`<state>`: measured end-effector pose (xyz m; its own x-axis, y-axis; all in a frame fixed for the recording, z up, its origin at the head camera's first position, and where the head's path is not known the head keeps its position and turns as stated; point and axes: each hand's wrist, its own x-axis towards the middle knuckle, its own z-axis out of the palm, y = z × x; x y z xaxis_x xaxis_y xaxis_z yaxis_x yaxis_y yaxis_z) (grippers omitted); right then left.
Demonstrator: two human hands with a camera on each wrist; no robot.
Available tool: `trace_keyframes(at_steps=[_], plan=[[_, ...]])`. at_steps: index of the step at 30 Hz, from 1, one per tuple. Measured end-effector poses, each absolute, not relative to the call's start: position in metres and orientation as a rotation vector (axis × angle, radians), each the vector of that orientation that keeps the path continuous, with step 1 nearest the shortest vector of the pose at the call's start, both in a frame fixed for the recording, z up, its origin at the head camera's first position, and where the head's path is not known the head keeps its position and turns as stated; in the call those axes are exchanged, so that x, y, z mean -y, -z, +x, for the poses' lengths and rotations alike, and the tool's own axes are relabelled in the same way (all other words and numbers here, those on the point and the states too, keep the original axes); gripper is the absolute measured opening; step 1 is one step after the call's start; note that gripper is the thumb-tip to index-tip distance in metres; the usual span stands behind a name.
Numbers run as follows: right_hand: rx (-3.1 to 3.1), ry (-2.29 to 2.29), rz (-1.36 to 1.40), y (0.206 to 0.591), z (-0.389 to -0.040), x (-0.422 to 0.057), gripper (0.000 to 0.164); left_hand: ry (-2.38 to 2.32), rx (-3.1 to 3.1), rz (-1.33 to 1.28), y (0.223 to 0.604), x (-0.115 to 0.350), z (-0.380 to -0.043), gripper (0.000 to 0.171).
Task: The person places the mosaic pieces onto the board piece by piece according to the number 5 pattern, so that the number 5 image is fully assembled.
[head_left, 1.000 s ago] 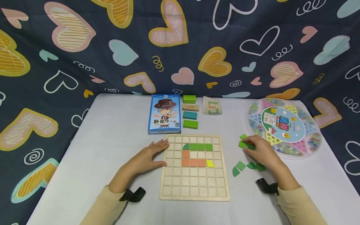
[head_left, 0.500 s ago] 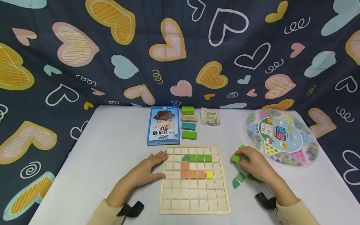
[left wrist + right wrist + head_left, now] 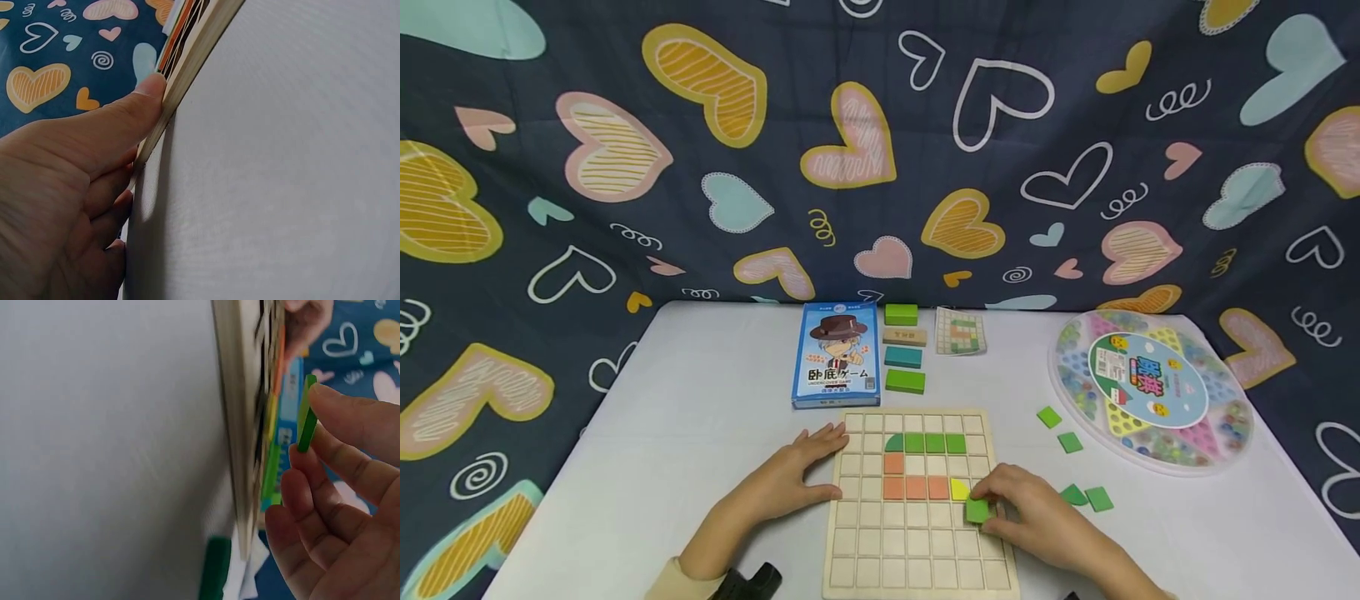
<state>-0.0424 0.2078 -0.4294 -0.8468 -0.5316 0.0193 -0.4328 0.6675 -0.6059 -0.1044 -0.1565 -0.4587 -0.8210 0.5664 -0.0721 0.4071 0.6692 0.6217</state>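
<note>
A pale wooden grid board (image 3: 853, 562) lies in the middle of the white table. My left hand (image 3: 801, 467) rests against its left edge, fingers relaxed; the left wrist view shows the thumb on the edge (image 3: 172, 100). Over the board's right side, my right hand (image 3: 1026, 508) pinches a green square tile (image 3: 977, 510) between thumb and fingers. The right wrist view shows that tile (image 3: 307, 412) edge-on, clear of the board. Set in the grid are a dark green quarter-round (image 3: 895, 443), a row of green squares (image 3: 935, 443), several orange squares (image 3: 915, 487) and a yellow quarter-round (image 3: 958, 489).
Loose green tiles (image 3: 1070, 442) lie right of the board, with a dark green quarter-round (image 3: 1073, 495) nearer. Behind the board stand a blue card-game box (image 3: 837, 354), several small blocks (image 3: 905, 382) and a pattern card (image 3: 960, 332). A round marble-game case (image 3: 1150, 392) lies at back right.
My right hand has picked up a green square tile from the loose pieces and carried it left over the board. My left hand has stayed at the edge. The head view has tilted up.
</note>
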Motion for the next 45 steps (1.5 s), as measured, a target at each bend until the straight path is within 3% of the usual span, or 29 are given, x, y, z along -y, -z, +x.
trace_keyframes(at_steps=[29, 38, 45], plan=[[-2.777, 0.755, -0.799, 0.433, -0.039, -0.186, 0.03, -0.888, -2.63, 0.768, 0.458, 0.156, -0.104, 0.074], [-2.739, 0.959, -0.7, 0.425, -0.043, -0.214, 0.036, -0.876, -2.63, 0.775, 0.459, 0.155, -0.105, 0.074], [-2.817, 0.941, -0.473, 0.425, -0.042, -0.253, 0.042, -0.874, -2.625, 0.783, 0.457, 0.155, -0.105, 0.075]])
